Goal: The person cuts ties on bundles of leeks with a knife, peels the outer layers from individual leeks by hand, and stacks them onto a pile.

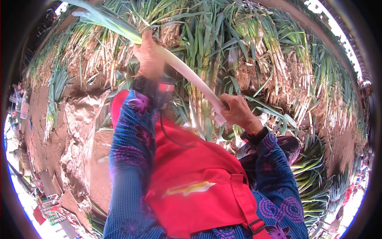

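A long leek (190,73) stretches slantwise across the middle, its green leaves toward the upper left and its white root end toward the lower right. My left hand (150,59) is closed round it where the green meets the white. At the white end my right hand (240,113) grips it, thumb and fingers pressed together near the root tip. Below that tip, pale bits of leaf lie among other leeks. Dark bands with a small device are strapped at my left wrist, and a dark band circles my right wrist.
Heaps of leeks (274,59) with soil-covered roots spread over the ground ahead and to the right. More leeks (312,171) lie close by my right arm. A crumpled brown sheet (81,139) rests on bare soil at the left. A red apron (191,179) covers my lap.
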Available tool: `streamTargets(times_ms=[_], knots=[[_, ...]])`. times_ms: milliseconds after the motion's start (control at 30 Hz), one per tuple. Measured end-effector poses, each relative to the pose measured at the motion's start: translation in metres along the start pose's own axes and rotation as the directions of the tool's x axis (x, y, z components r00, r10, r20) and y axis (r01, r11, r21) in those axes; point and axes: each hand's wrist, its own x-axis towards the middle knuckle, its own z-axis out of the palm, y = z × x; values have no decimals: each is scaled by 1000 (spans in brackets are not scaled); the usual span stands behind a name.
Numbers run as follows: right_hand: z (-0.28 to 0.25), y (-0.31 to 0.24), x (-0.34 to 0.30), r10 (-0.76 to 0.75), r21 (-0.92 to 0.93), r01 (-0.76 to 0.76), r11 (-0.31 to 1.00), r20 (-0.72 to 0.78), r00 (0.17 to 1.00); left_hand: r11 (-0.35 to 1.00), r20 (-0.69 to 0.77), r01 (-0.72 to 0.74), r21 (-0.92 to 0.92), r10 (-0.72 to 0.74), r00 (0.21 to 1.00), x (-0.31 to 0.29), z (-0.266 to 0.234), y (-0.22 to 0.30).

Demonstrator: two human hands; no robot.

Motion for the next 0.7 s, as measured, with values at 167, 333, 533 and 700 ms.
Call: streamTargets(times_ms=[167, 333, 533, 700], knots=[[4, 15, -3, 49, 326, -95, 941, 146, 988, 994, 185, 88, -66, -75, 980, -6, 1, 12], [1, 17, -10, 282, 672, -503, 543, 419, 863, 966, 411, 225, -125, -156, 898, -2, -11, 29], [10, 69, -41, 555, 938, -342, -66, 319, 769, 905, 469, 354, -237, -213, 857, 21, -11, 19], [-1, 6, -48, 108, 911, -309, -273, 349, 931, 901, 388, 322, -289, -197, 900, 36, -35, 24]])
